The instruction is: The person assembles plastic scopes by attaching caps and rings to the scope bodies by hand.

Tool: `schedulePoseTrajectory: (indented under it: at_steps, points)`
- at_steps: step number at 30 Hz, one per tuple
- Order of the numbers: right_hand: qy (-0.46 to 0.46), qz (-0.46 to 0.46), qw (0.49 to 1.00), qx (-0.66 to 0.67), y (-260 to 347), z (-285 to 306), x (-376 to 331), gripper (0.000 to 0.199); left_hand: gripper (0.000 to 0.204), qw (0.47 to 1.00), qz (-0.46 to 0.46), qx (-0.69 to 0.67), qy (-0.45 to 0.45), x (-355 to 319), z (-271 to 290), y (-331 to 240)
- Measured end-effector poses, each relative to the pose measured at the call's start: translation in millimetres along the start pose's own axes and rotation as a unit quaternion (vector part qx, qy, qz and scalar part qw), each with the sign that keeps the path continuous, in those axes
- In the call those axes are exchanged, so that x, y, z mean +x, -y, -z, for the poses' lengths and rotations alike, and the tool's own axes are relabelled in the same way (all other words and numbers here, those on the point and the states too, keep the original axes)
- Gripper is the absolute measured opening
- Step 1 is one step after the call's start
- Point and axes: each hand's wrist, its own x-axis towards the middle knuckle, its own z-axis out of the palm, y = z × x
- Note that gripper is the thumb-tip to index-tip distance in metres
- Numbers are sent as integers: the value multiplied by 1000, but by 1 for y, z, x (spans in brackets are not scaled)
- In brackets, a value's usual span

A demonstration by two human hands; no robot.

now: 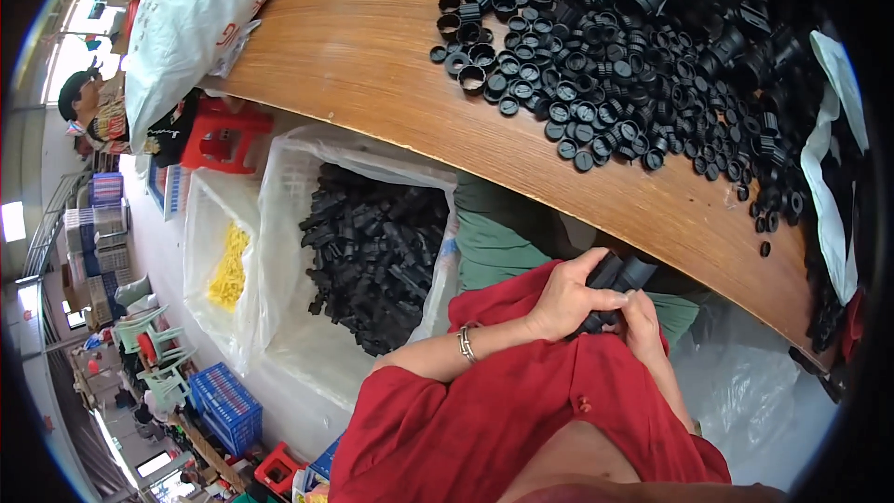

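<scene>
Close to my lap, just below the table's front edge, both my hands are closed round a black plastic part (635, 272) with tube-like sections. My left hand (566, 300), with a metal bracelet at its wrist, grips it from the left, thumb pressed across it. On the other side, the fingers of my right hand (641, 317) wrap its lower right end. My fingers hide much of its shape. Beyond my hands, many small black caps and rings (587, 93) lie heaped on the wooden table (345, 56).
Left of my knees stands a plastic-lined bin (279, 224) of black parts (372, 261). Next to it, a smaller lined container (207, 214) holds yellow pieces (229, 265). A white sack (191, 19), a red stool (223, 138) and a seated person (98, 107) are farther left.
</scene>
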Motion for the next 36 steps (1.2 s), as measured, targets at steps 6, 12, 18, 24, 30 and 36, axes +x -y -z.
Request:
schedulePoseTrajectory:
  at_steps: [6,12,18,24,30,36]
  points:
    - [-39,70,996,32,-25,-5,4,46,43,994,-13,106,-6,8,5,-7]
    - [15,4,1000,-13,5,-10,-7,43,44,1000,-15,19,5,3,7,-2]
    - [19,181,966,-183,44,-44,-5,42,51,996,-77,-20,45,-2,22,-37]
    - [36,284,898,-335,111,-87,8,30,58,974,-214,-48,-52,-24,22,-87]
    - [30,325,901,-285,97,-82,14,36,50,978,-163,-123,-33,-22,23,-82]
    - [-27,370,894,-252,84,-82,1,24,42,979,-127,-157,-10,-22,21,-76]
